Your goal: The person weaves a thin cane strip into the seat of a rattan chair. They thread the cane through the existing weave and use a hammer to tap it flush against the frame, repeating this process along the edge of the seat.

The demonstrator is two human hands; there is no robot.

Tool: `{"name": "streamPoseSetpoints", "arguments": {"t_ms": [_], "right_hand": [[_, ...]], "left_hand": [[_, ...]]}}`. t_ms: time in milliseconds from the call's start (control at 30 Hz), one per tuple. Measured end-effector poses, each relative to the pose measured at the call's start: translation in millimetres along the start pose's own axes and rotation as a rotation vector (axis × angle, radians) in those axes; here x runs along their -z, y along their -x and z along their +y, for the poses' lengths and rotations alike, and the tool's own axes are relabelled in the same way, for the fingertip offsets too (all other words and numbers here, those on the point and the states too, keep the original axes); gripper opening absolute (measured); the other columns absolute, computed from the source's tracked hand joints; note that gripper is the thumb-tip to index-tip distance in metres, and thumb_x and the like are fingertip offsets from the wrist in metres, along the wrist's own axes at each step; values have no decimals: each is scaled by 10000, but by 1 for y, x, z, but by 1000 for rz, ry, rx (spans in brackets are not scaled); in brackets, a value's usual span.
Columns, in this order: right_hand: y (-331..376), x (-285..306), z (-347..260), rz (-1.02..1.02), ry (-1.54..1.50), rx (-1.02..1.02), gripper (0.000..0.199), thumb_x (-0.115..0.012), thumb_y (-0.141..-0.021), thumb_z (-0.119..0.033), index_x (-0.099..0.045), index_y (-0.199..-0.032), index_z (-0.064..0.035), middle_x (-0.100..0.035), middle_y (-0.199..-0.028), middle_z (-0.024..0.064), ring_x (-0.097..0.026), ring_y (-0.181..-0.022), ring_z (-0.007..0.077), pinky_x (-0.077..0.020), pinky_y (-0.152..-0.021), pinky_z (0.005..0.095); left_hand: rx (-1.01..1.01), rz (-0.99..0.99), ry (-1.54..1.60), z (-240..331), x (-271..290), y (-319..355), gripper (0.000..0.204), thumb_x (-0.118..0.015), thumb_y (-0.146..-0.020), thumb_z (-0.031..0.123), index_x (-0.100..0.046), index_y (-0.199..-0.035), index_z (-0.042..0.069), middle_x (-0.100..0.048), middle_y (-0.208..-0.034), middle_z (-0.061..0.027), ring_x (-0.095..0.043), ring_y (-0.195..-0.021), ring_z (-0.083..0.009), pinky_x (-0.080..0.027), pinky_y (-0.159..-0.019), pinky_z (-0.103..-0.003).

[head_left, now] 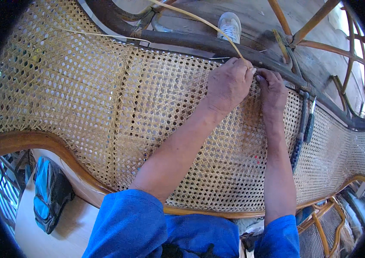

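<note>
A long woven cane panel (pixel 105 99) in a curved wooden frame (pixel 32 139) fills the view. My left hand (pixel 229 84) rests near the panel's far edge, pinching a thin pale cane strand (pixel 199 19) that rises up and away to the upper left. My right hand (pixel 272 90) is just beside it, fingertips pressed on the weave by the dark far rail (pixel 182 39). Both fingertips meet at the same spot on the edge. Blue sleeves cover my upper arms.
A white shoe (pixel 230 25) shows beyond the far rail. A clamp-like tool (pixel 309 122) sits on the panel to the right of my hands. A dark bag (pixel 49 193) lies on a pale board at lower left. Other rattan frames (pixel 320 17) stand at upper right.
</note>
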State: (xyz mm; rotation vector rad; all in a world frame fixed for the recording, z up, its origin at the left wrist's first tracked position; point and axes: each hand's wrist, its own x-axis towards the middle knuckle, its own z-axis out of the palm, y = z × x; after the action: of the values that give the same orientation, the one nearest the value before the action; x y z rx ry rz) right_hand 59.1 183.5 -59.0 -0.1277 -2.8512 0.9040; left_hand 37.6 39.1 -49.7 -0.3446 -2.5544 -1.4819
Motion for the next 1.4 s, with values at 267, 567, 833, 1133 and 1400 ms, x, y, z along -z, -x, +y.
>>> {"name": "streamPoseSetpoints", "arguments": {"t_ms": [267, 567, 833, 1133, 1400], "right_hand": [[0, -5, 8, -11, 6, 23, 177, -602, -795, -59, -665, -954, -105, -625, -952, 77, -620, -867, 260, -489, -758, 323], [-10, 5, 10, -149, -78, 153, 194, -576, -761, -14, -650, -929, -75, -612, -960, 115, -610, -857, 308, -477, -750, 349], [-46, 21, 0, -440, 228, 302, 138, -514, -805, -113, -626, -873, -69, -629, -901, 153, -602, -879, 364, -475, -752, 441], [-36, 17, 10, -347, 183, 315, 137, -494, -837, -119, -607, -898, -72, -608, -892, 166, -608, -851, 360, -482, -726, 446], [-1, 37, 23, -42, -70, 221, 243, -561, -820, -78, -601, -1053, -22, -605, -998, 168, -574, -966, 327, -460, -844, 404]], "left_hand": [[-5, -3, 5, 2, 0, -1, 108, -641, -817, 131, -615, -864, 37, -646, -803, -151, -641, -740, -327, -516, -645, -396], [13, 48, -58, -2, 0, 2, 100, -648, -803, 121, -607, -845, 39, -643, -799, -147, -637, -731, -321, -515, -631, -389], [28, 91, -132, -3, -4, 1, 59, -629, -798, 120, -625, -813, 63, -643, -805, -127, -637, -734, -302, -516, -638, -385], [62, 23, -172, -4, -5, 1, 90, -646, -797, 146, -636, -823, 60, -646, -816, -123, -635, -762, -309, -505, -677, -388], [78, 10, -199, -4, -3, -1, 125, -636, -814, 171, -643, -837, 49, -644, -819, -147, -625, -765, -325, -491, -692, -395]]}}
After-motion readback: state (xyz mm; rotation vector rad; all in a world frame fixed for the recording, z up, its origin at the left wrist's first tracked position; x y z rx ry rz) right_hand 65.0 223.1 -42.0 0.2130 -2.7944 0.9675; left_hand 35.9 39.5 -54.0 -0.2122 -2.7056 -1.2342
